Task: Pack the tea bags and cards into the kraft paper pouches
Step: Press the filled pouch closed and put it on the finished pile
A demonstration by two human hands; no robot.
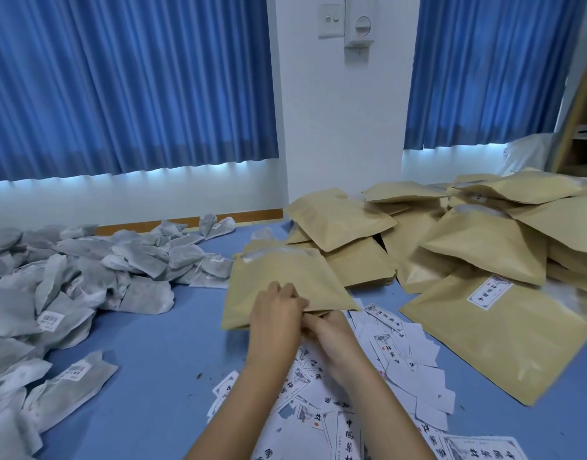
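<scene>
Blue table [152, 360]: left hand [278, 313] pinches pouch [285, 277] edge; right hand [332, 330] beside it, fingers tucked beneath, grip unclear. Pouch looks light and floppy, likely best held at mouth corners.

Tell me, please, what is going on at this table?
A person is packing at a blue table. The left hand grips the near edge of a kraft pouch, and the right hand is tucked under that edge; what it holds is hidden. Tea bags lie heaped on the left, cards under the forearms, more pouches on the right.
</scene>
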